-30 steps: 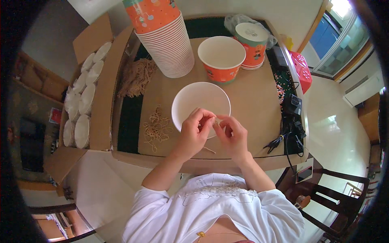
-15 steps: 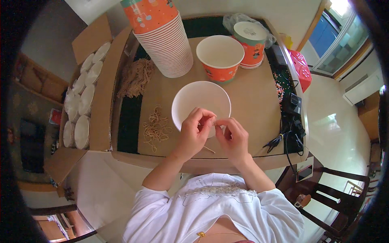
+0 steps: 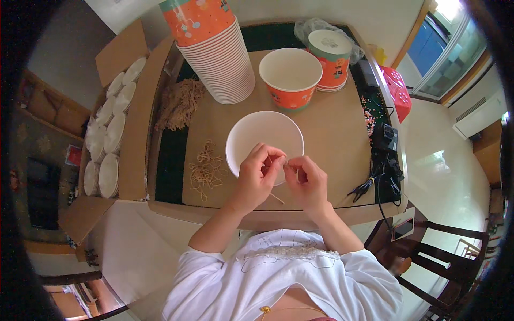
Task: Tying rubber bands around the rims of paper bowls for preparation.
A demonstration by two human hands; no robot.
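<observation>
My L hand (image 3: pixel 256 174) and R hand (image 3: pixel 309 180) meet over the near side of the white bowl (image 3: pixel 241 136), thumb + fingertips of each pinched closed — can't tell what's betw. them, too small. Bowl's on the cardboard sheet (image 3: pixel 337 139), w/ a string bit (image 3: pixel 277 199) just nearer me, string tangle (image 3: pixel 206 170) to its L — orange tub (image 3: pixel 292 97) behind.

Upper body of the wearer: a loose white top (image 3: pixel 230 289) with wide short sleeves (image 3: pixel 195 267), a pale, lace-like textured band (image 3: pixel 292 252) across the chest, and thin dark line markings; at the neck, a fine gold-coloured chain bearing a small pendant (image 3: pixel 265 309). Left hand (image 3: pixel 258 174) and right hand (image 3: pixel 307 182): bare.
</observation>
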